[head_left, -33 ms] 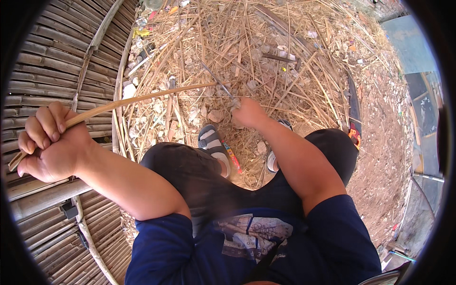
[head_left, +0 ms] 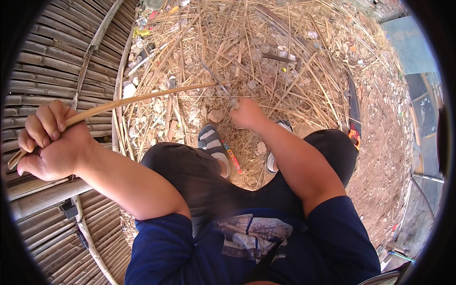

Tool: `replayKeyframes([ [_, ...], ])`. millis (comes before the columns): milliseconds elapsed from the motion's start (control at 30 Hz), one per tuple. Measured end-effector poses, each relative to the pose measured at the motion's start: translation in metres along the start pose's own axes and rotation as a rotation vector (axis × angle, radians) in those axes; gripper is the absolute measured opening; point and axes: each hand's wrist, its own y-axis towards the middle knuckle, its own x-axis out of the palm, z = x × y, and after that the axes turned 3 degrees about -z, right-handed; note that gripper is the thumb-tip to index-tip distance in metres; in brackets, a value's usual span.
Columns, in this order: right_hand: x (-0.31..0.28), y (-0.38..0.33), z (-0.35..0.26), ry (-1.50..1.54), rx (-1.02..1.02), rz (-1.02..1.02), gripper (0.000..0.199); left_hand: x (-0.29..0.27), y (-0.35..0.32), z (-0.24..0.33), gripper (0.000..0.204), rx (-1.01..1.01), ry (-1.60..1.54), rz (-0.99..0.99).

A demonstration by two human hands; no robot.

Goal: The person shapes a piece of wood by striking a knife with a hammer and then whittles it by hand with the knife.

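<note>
My left hand (head_left: 57, 140) is closed around the near end of a long bamboo strip (head_left: 142, 96), out at the left. The strip runs rightward in a slight curve, its thin far end over the littered ground. My right hand (head_left: 248, 113) makes a fist on the handle of a knife (head_left: 217, 82), most of the handle hidden by the fingers. Its narrow dark blade points up and left, crossing the strip close to the far tip. Whether blade and strip touch, I cannot tell.
Split bamboo pieces and shavings (head_left: 228, 42) cover the ground ahead. A slatted bamboo wall (head_left: 61, 61) stands at the left. On the right lies a handsaw (head_left: 353, 109) with an orange-red handle. A red wrapper (head_left: 231, 156) lies beside my sandalled foot (head_left: 211, 142).
My right hand and the knife have shifted very slightly to the left. My left hand and the bamboo strip look almost the same.
</note>
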Motion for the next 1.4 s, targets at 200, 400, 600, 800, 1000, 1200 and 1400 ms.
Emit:
replayKeyframes([
  [200,0.003,-0.014,-0.046,0.055,-0.189,-0.035,0.038,-0.004,0.003,-0.002,0.06,0.069,0.09,0.147],
  [400,0.018,0.014,0.045,-0.107,-0.004,-0.017,0.045,0.007,0.002,-0.006,0.06,0.103,0.205,0.273],
  [600,0.021,0.025,0.055,-0.115,0.21,-0.012,0.047,-0.007,0.006,-0.003,0.06,0.081,0.133,0.154],
  [800,0.008,0.011,0.004,0.039,-0.048,-0.004,0.049,-0.007,0.005,-0.006,0.059,0.101,0.198,0.201],
  [1000,0.018,0.016,0.034,-0.094,0.2,0.059,0.059,-0.018,0.01,0.003,0.058,-0.034,0.09,0.091],
  [1200,0.004,-0.002,-0.014,0.108,-0.116,0.016,0.066,-0.017,0.008,0.003,0.061,-0.085,-0.056,-0.041],
  [1400,0.005,-0.018,-0.074,0.207,-0.419,-0.039,0.041,-0.011,0.002,0.001,0.061,-0.059,-0.065,-0.063],
])
